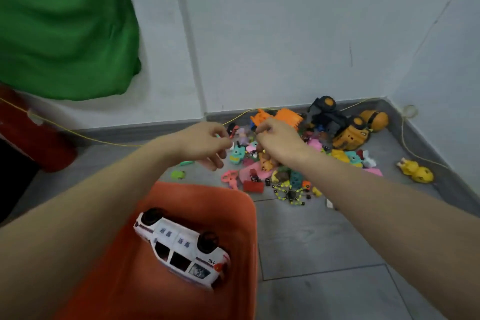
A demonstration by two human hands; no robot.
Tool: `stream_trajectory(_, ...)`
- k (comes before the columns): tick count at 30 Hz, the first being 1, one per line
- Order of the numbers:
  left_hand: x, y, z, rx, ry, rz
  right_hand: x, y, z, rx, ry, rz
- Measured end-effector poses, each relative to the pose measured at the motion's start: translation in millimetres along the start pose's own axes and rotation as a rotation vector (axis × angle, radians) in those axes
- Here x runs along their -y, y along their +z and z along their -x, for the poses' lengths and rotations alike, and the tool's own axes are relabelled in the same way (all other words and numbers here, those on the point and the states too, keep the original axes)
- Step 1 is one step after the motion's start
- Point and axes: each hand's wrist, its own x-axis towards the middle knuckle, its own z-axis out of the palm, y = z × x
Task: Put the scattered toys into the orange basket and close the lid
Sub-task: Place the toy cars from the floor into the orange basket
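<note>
Head view: orange basket (241, 205), open, with a white toy car (181, 247) on its side inside, lies below and nearer than both hands. Toy pile (285, 163) lies under the hands, hemmed by two walls (285, 34). Left hand (205, 144) pinches something too small to name; right hand (278, 140) curls into the pile, contents hidden. Best lifted straight back along the bare floor (324, 241). No lid shows.
</note>
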Motion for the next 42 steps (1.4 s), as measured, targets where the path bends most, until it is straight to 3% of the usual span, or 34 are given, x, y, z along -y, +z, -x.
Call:
stream_trajectory(3, -25.3, 33.2, -35.7, -0.014, 0.093, -0.025, -56.1, -36.7, -10.2, -0.084, 0.162, 0.042)
stream_trajectory(9, -57.4, 105.8, -94.1, 0.246, 0.118, -0.414, -148.0, -89.0, -18.2, -0.131, 0.357, 0.092)
stream_trajectory(13, -70.3, 155.3, -148.1, 0.285, 0.067, -0.294, -199.0, -101.8, -48.3, -0.198, 0.405, 0.127)
stream_trajectory(16, -82.8, 182.0, -189.6, 0.168, 0.039, -0.149, -231.7, -106.8, -78.0, -0.268, 0.389, 0.16)
stream_trajectory(21, -94.8, 215.2, -258.1, -0.094, -0.003, -0.146, -275.7, -113.3, -119.2, -0.355, 0.319, 0.312)
stream_trajectory(26, -90.9, 209.7, -308.5, -0.197, -0.094, -0.068, -286.8, -110.5, -147.5, -0.301, 0.443, -0.076)
stream_trajectory(30, -82.0, 204.7, -328.1, -0.211, -0.062, -0.129, -278.2, -106.8, -154.6, -0.441, 0.432, -0.269)
stream_trajectory(36, -79.1, 190.7, -326.6, -0.383, 0.114, -0.211, -254.6, -102.6, -157.9, -0.699, 0.518, -0.524)
stream_trajectory(42, -104.8, 155.2, -298.6, -0.587, 0.293, -0.321, -227.0, -111.2, -148.8, -0.788, 0.509, -0.605)
